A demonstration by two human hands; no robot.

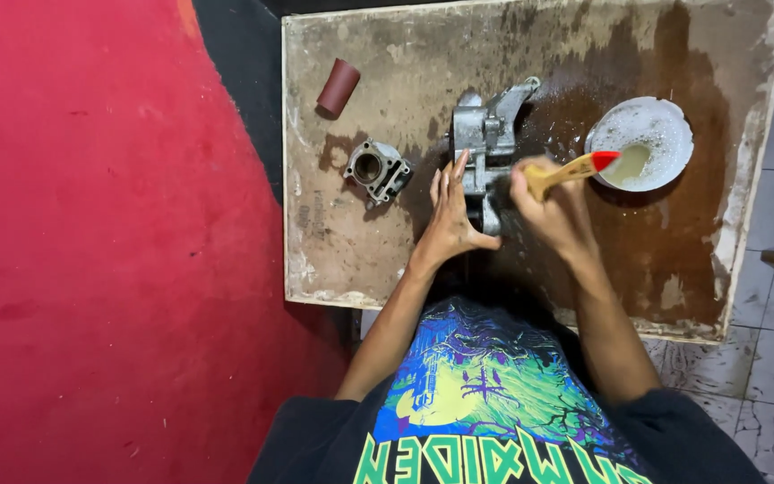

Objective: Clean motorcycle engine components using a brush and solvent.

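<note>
Here, on the desk (333, 260), which is a stained and wet board, I count two grey metal castings, one brush, one white bowl and one small roll of reddish-brown sandpaper. The larger casting (487, 134) stands near the middle of the board, just ahead of both my hands, with an arm-like lug pointing up toward the far edge. The smaller casting (376, 168), a short block with a round bore open to the top, lies to its left, apart from it and from my fingers. The sandpaper roll (339, 87) rests farther off near the far left corner. The white bowl (665, 121) sits to the right of the big casting and holds a little pale, soapy liquid. My left hand (450, 215) is spread open, fingers straight and pressed flat against the left side of the larger casting, thumb tucked toward its base. My right hand (548, 211) is closed around the wooden handle of the brush (575, 168), whose red-tipped end points toward the bowl; the bristle end is hidden behind my fingers, right up against the casting. A wide dark wet patch spreads over the right half of the board around the bowl.
</note>
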